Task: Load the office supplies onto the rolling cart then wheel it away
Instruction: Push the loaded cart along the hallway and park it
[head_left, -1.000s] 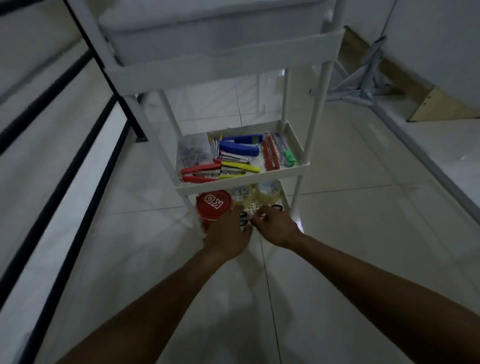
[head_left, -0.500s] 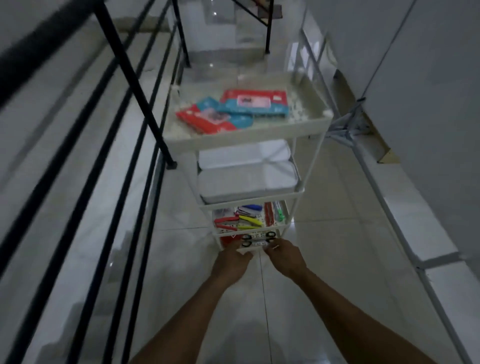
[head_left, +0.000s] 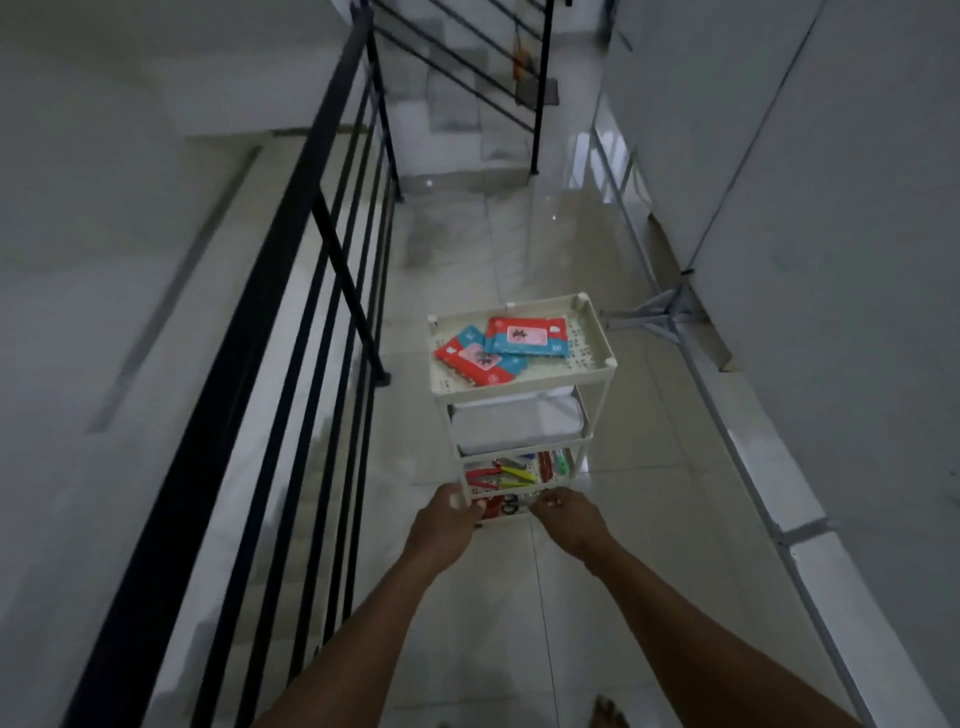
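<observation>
— Where are your hands?
— Low on the cart (head_left: 519, 382). My left hand (head_left: 447, 522) curls round its near-left corner, ready to push. My right hand (head_left: 569, 519) bends at its bottom rim, but I can't tell if it grips.
— And the supplies?
— The packets (head_left: 501, 348) lie on its top shelf, the tools (head_left: 511, 475) lower down.

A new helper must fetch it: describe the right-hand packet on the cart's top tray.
Between the black railing and the white wall stands a white rolling cart. Its top tray holds two red-and-blue packets; the right-hand packet lies nearly straight and bluer, its neighbour tilted.
</observation>
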